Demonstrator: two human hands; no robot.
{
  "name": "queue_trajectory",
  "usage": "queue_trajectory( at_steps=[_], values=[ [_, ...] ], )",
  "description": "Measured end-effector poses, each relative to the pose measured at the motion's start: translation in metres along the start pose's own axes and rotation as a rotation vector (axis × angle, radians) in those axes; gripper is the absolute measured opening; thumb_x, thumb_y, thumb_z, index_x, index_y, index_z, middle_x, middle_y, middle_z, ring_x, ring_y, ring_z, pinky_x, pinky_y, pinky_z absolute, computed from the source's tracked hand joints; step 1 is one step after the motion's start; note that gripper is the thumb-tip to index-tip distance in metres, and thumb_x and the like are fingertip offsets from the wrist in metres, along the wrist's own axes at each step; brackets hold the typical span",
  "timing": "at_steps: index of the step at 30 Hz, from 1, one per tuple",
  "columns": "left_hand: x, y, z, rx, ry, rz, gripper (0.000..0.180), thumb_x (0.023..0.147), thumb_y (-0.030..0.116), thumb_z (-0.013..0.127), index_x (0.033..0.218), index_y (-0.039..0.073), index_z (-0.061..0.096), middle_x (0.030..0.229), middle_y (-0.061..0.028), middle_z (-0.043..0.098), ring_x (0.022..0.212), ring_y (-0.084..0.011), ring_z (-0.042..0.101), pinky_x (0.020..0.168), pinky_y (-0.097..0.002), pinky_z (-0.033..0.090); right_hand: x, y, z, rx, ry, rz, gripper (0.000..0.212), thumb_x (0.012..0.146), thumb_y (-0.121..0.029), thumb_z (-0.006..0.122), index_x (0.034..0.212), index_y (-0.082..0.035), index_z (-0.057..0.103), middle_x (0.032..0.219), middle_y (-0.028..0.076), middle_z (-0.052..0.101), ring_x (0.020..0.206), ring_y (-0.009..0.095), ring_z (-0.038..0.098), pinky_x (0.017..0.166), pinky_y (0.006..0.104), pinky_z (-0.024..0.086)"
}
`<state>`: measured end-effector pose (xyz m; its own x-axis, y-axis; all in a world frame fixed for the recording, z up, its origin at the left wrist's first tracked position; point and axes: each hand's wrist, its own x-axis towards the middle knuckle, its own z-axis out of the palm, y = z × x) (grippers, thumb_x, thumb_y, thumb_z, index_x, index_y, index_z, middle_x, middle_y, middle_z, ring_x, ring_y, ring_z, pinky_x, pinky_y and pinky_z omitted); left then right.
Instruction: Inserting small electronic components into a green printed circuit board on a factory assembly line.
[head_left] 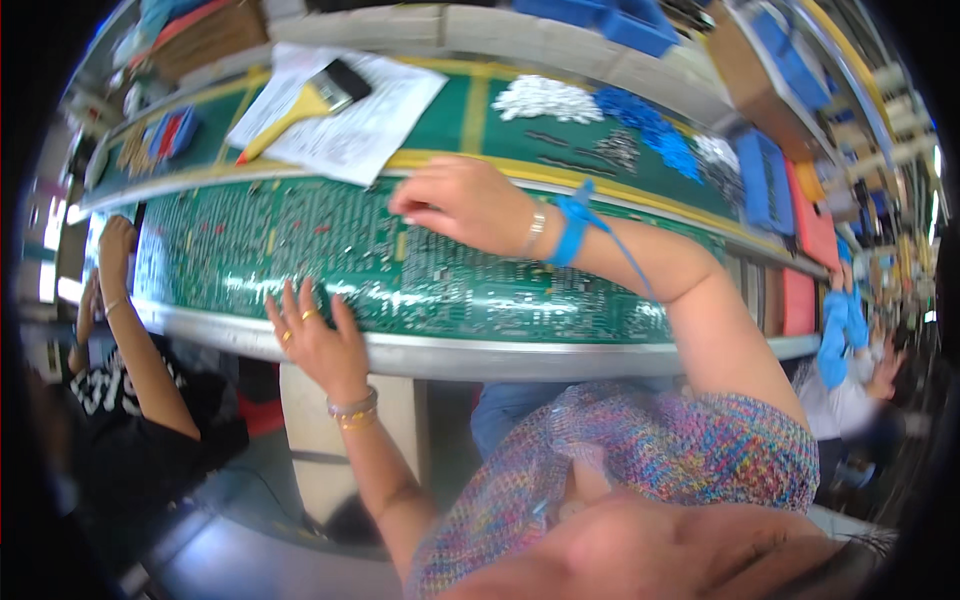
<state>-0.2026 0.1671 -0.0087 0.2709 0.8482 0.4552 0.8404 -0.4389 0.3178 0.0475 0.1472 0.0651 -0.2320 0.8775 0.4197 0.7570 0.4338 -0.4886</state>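
A long green circuit board [300,245] lies across a metal conveyor rail [470,355]. My left hand [318,335] rests flat on the board's near edge, fingers spread, with rings and bracelets on it. My right hand [460,200] lies on the board's far edge, fingers curled loosely down onto it, holding nothing that I can see. A blue wrist strap [572,228] with a cord circles my right wrist.
Behind the board, on a green mat, lie printed paper sheets [355,115], a yellow-handled brush [300,105], and piles of white parts [545,98] and blue parts [650,130]. Another person's hand [115,250] touches the board's left end. Blue bins [765,180] stand at right.
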Motion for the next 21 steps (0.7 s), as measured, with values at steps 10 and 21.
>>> queue_trajectory(
  at_steps=[10,21],
  values=[
    [0.052,0.091,-0.008,-0.295,-0.032,0.447,0.020,0.078,0.004,0.067,0.098,0.005,0.064,0.102,-0.0084,0.064,0.105,-0.0302,0.054,0.092,-0.0412,0.041,-0.217,0.111,-0.154,-0.131,0.188,0.846,0.012,0.081,-0.013,0.067,0.091,-0.005,0.065,0.084,0.005,0.066,0.078,0.014,0.063,0.072,0.0270,0.050],
    [0.135,0.251,0.126,-0.365,-0.298,0.631,0.010,0.075,0.012,0.068,0.084,0.011,0.070,0.091,-0.0074,0.066,0.095,-0.0284,0.057,0.084,-0.0376,0.046,-0.204,0.135,-0.109,-0.207,0.291,0.646,0.013,0.073,-0.019,0.072,0.072,-0.009,0.064,0.074,0.005,0.061,0.078,0.025,0.059,0.068,0.0389,0.047]
  ],
)
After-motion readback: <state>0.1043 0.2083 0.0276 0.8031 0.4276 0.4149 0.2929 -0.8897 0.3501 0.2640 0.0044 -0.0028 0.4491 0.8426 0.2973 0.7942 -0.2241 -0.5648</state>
